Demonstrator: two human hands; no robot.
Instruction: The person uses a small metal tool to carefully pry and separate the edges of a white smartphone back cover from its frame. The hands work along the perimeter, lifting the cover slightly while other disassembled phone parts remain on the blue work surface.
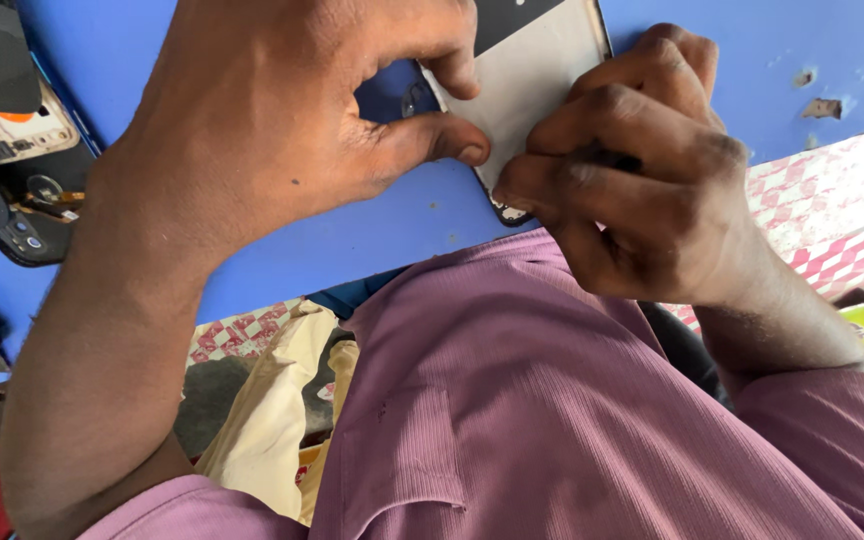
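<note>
A: Both hands are down on the blue bench [372,235]. The left hand [272,110] arches over from the left, wrist bent, its thumb and forefinger pinched on the phone [537,75] at its near left edge.

B: And the right hand [642,170]?

A: Curled tight, knuckles up, fingers bunched at the phone's near corner. That grip is closed around something small and dark, but I cannot tell what it is; the fingers hide it.

B: How does the phone lie?

A: Flat on the bench, pale face up, long axis running away from the person and leaning slightly right. The near corner peeks out dark below the right hand, close to the bench edge above the purple shirt [552,420].

B: Anything off to the side?

A: An opened phone [27,180] with its insides bare lies at the far left, well apart.
</note>
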